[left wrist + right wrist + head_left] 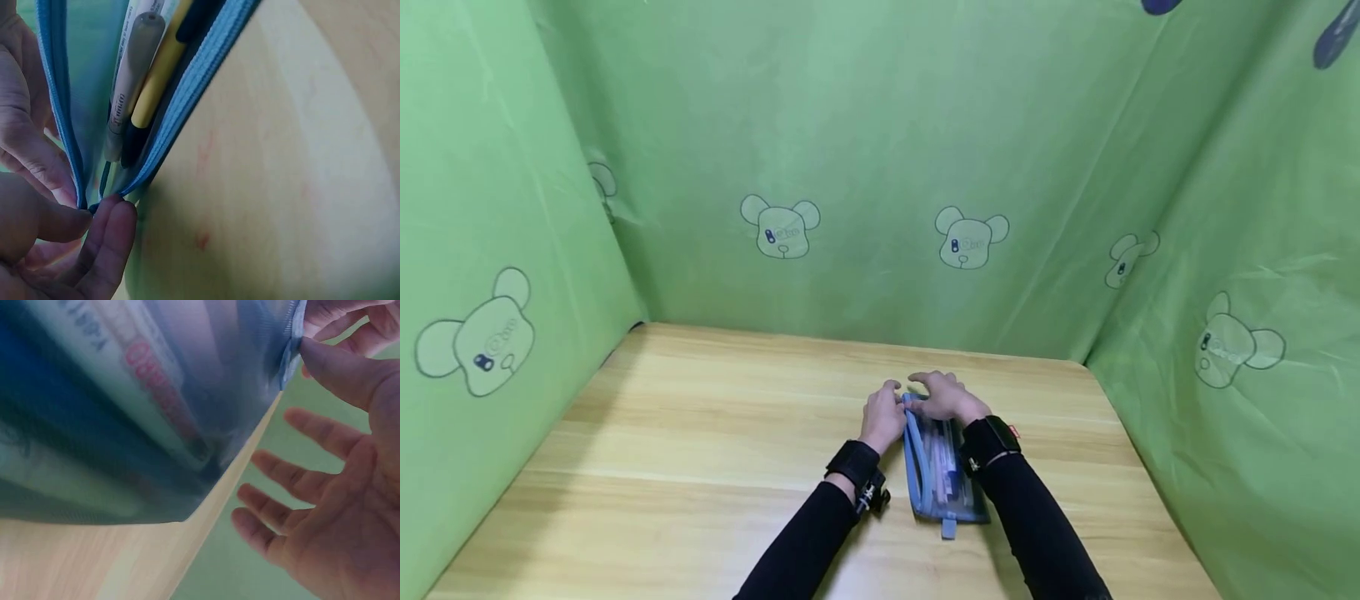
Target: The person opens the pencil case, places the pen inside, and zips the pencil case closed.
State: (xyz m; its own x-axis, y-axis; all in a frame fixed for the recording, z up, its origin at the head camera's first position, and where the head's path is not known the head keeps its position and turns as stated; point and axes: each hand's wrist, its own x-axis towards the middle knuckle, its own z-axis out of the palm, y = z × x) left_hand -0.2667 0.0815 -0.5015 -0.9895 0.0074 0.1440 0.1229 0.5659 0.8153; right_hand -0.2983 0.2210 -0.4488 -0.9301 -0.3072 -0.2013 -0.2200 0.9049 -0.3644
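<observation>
A blue see-through mesh pencil pouch (966, 507) lies on the table, its zipper running along the left side. The zipper is unzipped: in the left wrist view its two blue zipper edges (201, 78) spread apart in a V. Several pens (128, 94) are inside, among them a yellow one (159, 72). At the pouch's far end my left hand (882, 419) pinches the zipper where the edges meet; the zipper pull itself is hard to make out. My right hand (947, 397) has its thumb against the zipper edge there, with the other fingers (281, 472) spread and extended.
The wooden table (700, 417) extends around the pouch, mostly to the left. Green cloth (865, 125) printed with bear heads hangs behind it and on both sides. A small fabric tab (949, 529) sticks out from the pouch's near end.
</observation>
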